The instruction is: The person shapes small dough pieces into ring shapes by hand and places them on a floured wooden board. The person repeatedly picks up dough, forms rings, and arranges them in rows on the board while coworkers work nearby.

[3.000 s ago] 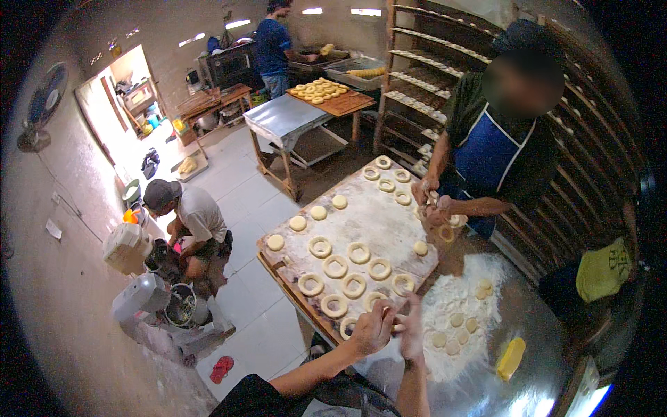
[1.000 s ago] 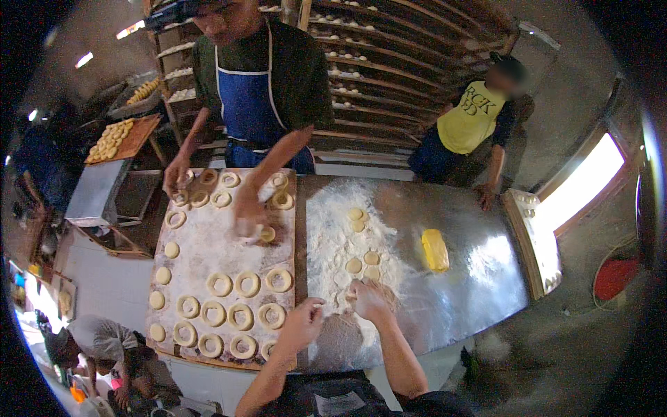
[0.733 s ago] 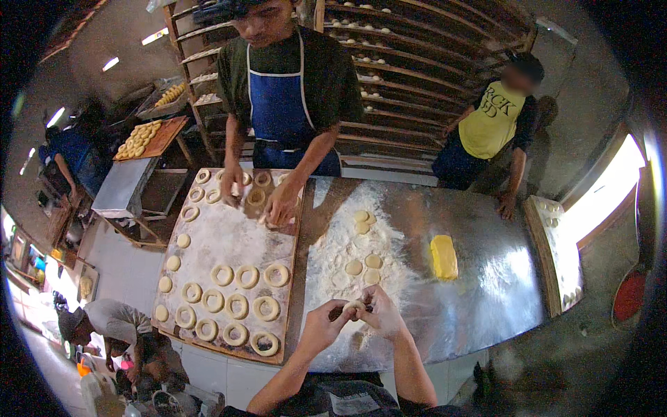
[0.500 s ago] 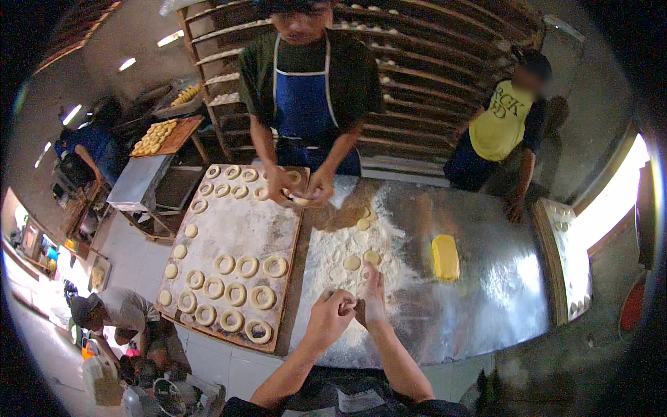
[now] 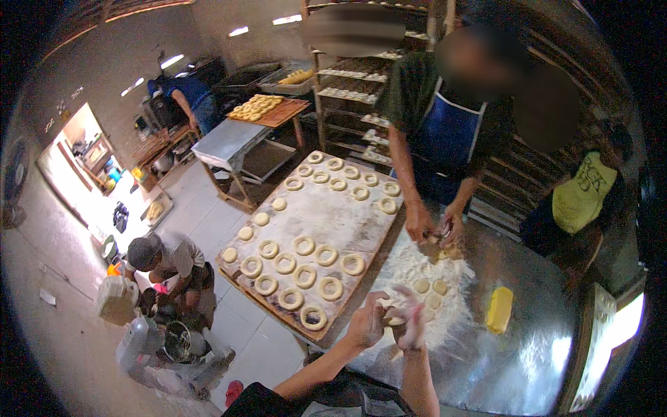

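Close together above the near edge of the metal table, my left hand and my right hand are curled round a small piece of dough. Its shape is mostly hidden by my fingers, and my right hand is a little blurred. Just beyond them, several flat dough rounds lie in a patch of white flour. To the left, a floured wooden board bears dough rings in rows and a few rounds along its left edge.
Across the table a co-worker in a blue apron handles dough with both hands. A yellow block sits on the metal table. Another person in a yellow shirt stands at the right. Someone crouches by containers at lower left.
My view has swung to the left, so the board appears nearer the middle. My hands have lifted off the floured tabletop and now show a piece of dough between them.
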`<act>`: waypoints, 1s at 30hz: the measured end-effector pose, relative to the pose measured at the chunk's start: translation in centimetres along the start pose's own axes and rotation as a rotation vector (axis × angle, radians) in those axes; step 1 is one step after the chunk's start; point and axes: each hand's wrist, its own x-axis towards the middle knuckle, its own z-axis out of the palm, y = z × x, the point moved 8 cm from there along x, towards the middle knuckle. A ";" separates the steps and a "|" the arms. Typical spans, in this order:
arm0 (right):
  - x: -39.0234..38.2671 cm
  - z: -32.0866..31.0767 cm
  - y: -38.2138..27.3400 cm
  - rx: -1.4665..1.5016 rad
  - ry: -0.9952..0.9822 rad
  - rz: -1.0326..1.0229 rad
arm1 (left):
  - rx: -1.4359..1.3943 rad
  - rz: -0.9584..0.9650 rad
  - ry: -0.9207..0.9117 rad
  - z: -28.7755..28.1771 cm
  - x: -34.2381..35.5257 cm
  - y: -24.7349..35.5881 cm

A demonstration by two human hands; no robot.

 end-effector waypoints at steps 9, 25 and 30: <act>8.3 9.1 -0.7 0.295 0.000 -0.001 | 0.009 0.075 0.439 -12.8 2.8 -2.2; 25.0 20.4 5.0 -0.055 0.017 0.134 | 0.010 0.121 0.219 -29.1 12.1 -8.2; 26.6 21.4 7.1 0.168 -0.058 0.288 | 0.007 -0.143 0.207 -31.6 13.7 -11.4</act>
